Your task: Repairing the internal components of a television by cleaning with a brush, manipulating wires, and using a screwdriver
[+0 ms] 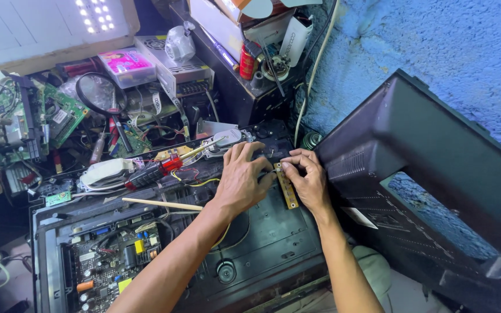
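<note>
My left hand (242,174) rests palm down on the black plastic chassis (273,237) of an opened appliance, its fingers reaching the top end of a narrow yellow-brown circuit strip (288,191). My right hand (307,174) pinches the same strip's upper end from the right. The strip lies flat on the chassis, running toward me. A green main circuit board (111,261) with several components sits in the chassis at the lower left.
A red-handled screwdriver (158,169) and a thin wooden stick (160,203) lie left of my hands. A black back cover (436,174) leans at the right against a blue wall. Loose circuit boards (24,116), a magnifying glass (100,95) and wires clutter the bench behind.
</note>
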